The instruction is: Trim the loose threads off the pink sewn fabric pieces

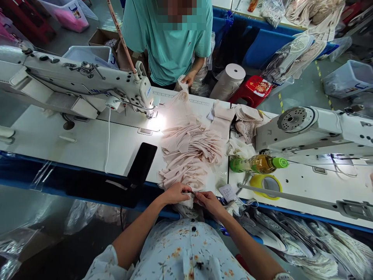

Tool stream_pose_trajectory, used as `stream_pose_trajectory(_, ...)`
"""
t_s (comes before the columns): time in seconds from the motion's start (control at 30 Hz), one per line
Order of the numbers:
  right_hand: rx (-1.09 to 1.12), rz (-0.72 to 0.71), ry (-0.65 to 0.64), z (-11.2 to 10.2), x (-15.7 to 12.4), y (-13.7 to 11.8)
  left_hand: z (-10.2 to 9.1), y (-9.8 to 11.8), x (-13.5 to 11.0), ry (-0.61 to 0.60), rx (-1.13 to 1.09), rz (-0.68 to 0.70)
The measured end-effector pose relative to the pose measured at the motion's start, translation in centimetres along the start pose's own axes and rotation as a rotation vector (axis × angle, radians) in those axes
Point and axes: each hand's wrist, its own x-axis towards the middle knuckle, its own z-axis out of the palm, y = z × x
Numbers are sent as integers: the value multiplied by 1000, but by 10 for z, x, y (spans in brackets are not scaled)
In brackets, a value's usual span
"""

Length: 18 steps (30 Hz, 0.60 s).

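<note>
At the table's front edge, my left hand (178,193) is closed in a pinch at the end of a pile of pale pink fabric pieces (194,146). My right hand (207,200) is closed beside it, fingertips almost meeting the left ones. A small, thin dark item (192,192) shows between the fingertips; its kind is too small to make out. Pale cloth (188,202) hangs below the fingers of my left hand. The pile runs in overlapping folds from my hands back toward a co-worker's hand (190,77), which holds one end of the cloth.
A sewing machine (116,83) with a lit needle area stands left, another machine (314,128) right. A black phone (142,161) lies left of the pile. Right of it are a green-capped bottle (262,164) and a yellow tape roll (271,182). A metal rod (291,196) crosses the right side.
</note>
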Motion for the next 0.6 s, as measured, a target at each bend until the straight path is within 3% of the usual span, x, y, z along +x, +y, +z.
stream_pose_trajectory(0.27, -4, -38, 50, 8, 10, 4, -1, -1, 0, -29, -29, 12)
stream_pose_trajectory(0.6, 77, -32, 31, 5, 3, 12, -1, -2, 1, -20, -37, 24)
